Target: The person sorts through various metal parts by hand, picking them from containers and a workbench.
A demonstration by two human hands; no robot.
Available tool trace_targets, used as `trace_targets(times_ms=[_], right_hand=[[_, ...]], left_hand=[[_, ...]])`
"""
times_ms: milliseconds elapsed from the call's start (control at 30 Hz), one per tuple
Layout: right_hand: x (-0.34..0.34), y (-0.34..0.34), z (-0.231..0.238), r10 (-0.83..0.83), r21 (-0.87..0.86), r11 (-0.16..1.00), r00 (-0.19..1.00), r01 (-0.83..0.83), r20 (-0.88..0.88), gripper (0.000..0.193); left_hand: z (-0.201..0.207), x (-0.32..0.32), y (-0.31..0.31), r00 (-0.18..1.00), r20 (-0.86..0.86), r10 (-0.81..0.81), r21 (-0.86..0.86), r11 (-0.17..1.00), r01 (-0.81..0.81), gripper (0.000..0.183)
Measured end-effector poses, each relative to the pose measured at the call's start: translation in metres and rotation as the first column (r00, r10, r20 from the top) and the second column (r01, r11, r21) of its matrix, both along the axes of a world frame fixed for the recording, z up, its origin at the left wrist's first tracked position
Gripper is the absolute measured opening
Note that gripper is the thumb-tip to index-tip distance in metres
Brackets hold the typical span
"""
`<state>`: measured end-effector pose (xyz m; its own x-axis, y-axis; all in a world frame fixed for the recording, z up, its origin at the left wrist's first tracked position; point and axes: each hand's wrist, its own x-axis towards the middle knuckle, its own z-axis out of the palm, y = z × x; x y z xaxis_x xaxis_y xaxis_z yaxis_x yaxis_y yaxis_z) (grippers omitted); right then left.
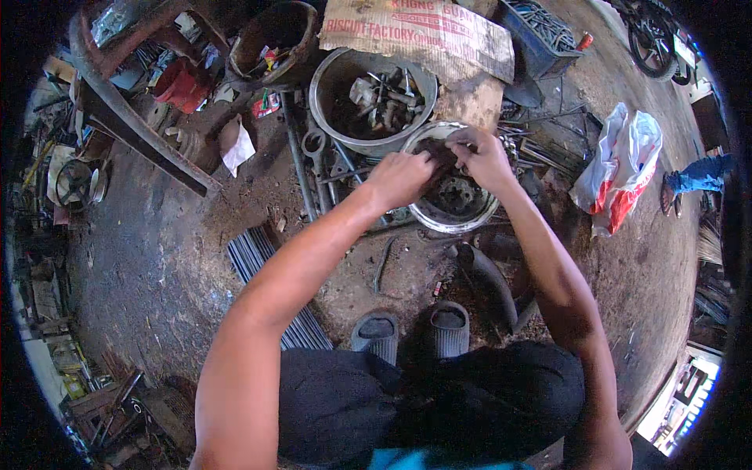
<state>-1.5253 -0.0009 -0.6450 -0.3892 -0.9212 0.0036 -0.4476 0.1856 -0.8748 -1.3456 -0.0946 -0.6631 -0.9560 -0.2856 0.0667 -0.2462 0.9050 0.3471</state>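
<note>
A round tub with a worn white rim (453, 228) stands in front of me, with dark, greasy metal parts (456, 194) inside. My left hand (401, 178) is over its left edge, fingers curled closed. Above the tub's far right side, my right hand (484, 160) has its thumb and fingers pinched together. Something dark shows between the two hands, but its kind cannot be made out. Just beyond the tub sits a larger grey metal pot (319, 100) holding several metal parts (384, 98).
Torn cardboard (419, 35) lies behind the pot, near a blue crate of metal rods (540, 59). A white-and-red plastic bag (619, 168) is at right. Metal strips (254, 251), a curved pipe (489, 278) and a rusty frame (145, 145) lie around. Another person's leg (697, 176) shows far right.
</note>
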Motion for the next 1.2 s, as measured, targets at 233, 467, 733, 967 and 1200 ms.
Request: trace_targets(times_ms=[233,467,733,967,1200], right_hand=[[-0.008,0.007,-0.023,0.037,0.077,0.996,0.998,-0.033,-0.054,0.017],[-0.012,0.012,-0.027,0.040,0.147,0.989,0.993,-0.024,-0.110,0.019],[-0.013,0.013,-0.024,0.058,0.131,0.990,0.991,-0.042,-0.119,0.022],[-0.003,0.009,-0.008,0.093,0.149,0.986,0.989,-0.075,-0.119,0.027],[-0.009,0.010,-0.008,0.129,0.103,0.987,0.988,-0.120,-0.087,0.030]], left_hand=[[-0.028,-0.014,0.003,0.977,0.196,-0.084,-0.226,0.966,0.128,0.011],[-0.039,-0.023,0.008,0.985,0.160,-0.067,-0.284,0.952,0.111,0.009],[-0.005,-0.028,-0.002,0.963,0.270,-0.013,0.007,1.000,0.011,0.020],[-0.009,-0.028,-0.017,0.989,0.130,0.074,0.551,0.824,-0.134,0.035],[-0.011,-0.032,-0.027,0.997,0.002,0.074,0.652,0.756,-0.057,0.028]])
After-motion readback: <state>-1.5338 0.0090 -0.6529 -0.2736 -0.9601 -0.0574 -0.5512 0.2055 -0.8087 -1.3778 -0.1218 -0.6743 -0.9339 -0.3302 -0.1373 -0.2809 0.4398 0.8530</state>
